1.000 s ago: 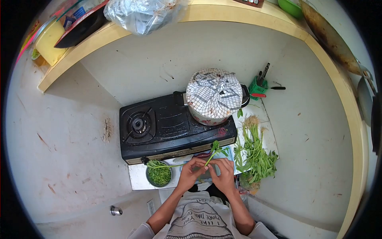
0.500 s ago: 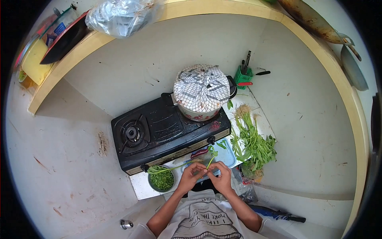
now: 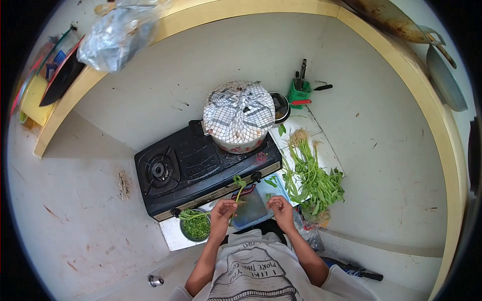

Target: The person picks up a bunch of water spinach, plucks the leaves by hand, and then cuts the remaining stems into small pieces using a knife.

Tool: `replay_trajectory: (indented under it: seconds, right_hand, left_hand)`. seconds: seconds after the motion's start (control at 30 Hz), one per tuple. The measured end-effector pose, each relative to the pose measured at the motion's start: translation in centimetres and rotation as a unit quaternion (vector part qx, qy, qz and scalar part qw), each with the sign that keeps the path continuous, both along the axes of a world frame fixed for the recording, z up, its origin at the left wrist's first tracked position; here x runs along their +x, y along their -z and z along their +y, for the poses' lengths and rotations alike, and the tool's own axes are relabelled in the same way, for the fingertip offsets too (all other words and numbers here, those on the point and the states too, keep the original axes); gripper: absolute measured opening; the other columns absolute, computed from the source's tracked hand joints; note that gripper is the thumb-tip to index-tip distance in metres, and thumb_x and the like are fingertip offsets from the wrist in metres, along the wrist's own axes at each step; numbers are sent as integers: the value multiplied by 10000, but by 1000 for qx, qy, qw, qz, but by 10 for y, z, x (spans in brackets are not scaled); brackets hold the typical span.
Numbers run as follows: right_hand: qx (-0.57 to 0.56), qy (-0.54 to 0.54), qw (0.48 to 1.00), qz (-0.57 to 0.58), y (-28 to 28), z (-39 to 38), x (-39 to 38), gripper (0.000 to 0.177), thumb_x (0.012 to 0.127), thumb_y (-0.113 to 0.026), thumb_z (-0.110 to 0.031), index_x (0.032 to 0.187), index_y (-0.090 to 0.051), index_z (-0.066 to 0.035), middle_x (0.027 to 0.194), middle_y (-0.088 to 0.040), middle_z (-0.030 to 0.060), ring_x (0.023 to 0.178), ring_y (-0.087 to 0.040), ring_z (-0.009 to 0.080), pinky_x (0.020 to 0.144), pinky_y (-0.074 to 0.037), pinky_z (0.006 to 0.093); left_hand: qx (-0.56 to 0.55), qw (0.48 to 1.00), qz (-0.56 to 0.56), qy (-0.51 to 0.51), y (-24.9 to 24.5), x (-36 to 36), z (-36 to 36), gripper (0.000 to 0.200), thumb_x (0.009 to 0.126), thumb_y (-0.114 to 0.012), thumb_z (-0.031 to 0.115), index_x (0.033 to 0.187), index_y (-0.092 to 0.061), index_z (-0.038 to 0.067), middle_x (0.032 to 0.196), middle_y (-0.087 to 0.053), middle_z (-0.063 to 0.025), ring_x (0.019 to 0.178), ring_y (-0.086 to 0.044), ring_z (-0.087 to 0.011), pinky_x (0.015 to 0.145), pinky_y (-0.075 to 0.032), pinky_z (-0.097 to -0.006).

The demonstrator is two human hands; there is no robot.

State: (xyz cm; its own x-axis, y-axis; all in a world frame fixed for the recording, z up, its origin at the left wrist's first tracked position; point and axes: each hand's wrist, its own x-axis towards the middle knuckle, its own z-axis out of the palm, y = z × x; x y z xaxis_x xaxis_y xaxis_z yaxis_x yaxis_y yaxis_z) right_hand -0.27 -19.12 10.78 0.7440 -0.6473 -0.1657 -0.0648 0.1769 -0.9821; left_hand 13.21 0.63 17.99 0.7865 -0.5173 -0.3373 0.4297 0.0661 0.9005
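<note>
My left hand (image 3: 223, 214) is closed in a pinch on a leafy green stem (image 3: 238, 193), whose leaves point up toward the stove. A second stem (image 3: 193, 215) stretches left from the same hand over a bowl of picked green leaves (image 3: 197, 228). My right hand (image 3: 282, 213) is apart from the left, its fingertips pinched together over the right side of a light-blue tray (image 3: 266, 216); I cannot tell what they hold. A knife with a dark red handle (image 3: 242, 192) lies in the tray near the stove. Loose leaves (image 3: 271, 181) are at its far right corner.
A black two-burner stove (image 3: 201, 168) stands ahead, bearing a cloth-covered pot (image 3: 240, 113). Right of it lies a bunch of rooted greens (image 3: 314, 173). Behind are a small dark pan (image 3: 279, 108) and a green basket of utensils (image 3: 299, 93). A curved shelf (image 3: 251, 11) hangs overhead.
My hands were together over the tray on a stem and are now apart. The left moved left with the stems; the right moved slightly right. The view has shifted slightly.
</note>
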Motion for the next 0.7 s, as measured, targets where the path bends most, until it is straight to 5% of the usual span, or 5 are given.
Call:
replay_trajectory:
  seconds: [0.23, 0.37, 0.47, 0.6, 0.7]
  right_hand:
    - [-213, -61, 970, 97, 45, -68, 10, 194, 909, -583, 87, 1066, -643, -10, 906, -743, 65, 756, -696, 120, 682, -521, 272]
    - [-165, -39, 982, 88, 45, -88, 29, 204, 911, -571, 102, 1051, -641, -28, 896, -751, 64, 773, -709, 118, 684, -533, 274]
    - [-224, -34, 970, 87, 89, -101, 29, 181, 893, -612, 35, 1058, -640, -35, 887, -751, 152, 773, -739, 281, 683, -572, 391]
    - [-367, -164, 889, 218, 109, -111, 14, 126, 906, -679, -96, 1021, -676, -44, 840, -743, 147, 803, -743, 309, 725, -585, 435]
    - [-398, -190, 845, 303, 74, -103, 13, 167, 907, -704, -176, 1029, -697, -62, 775, -729, 160, 779, -730, 357, 708, -576, 459]
  left_hand:
    - [50, 999, -6, -18, -7, 0, -16, 112, 979, -703, 139, 1067, -669, 81, 925, -637, 37, 840, -584, -53, 762, -505, -267]
    - [50, 997, 10, -60, -9, -14, -22, 140, 980, -695, 129, 1110, -675, 79, 968, -639, 35, 867, -584, -64, 774, -501, -273]
    - [49, 996, 31, -73, -4, -27, -24, 169, 985, -683, 111, 1149, -679, 73, 987, -638, 28, 898, -589, -77, 793, -503, -286]
    - [36, 993, 62, -96, -9, -37, -26, 191, 998, -655, 89, 1186, -655, 54, 1025, -667, -7, 925, -611, -103, 816, -520, -306]
    - [-6, 992, 68, -102, -14, -36, -30, 190, 1009, -644, 89, 1190, -649, 29, 1055, -705, -44, 878, -630, -100, 785, -546, -265]
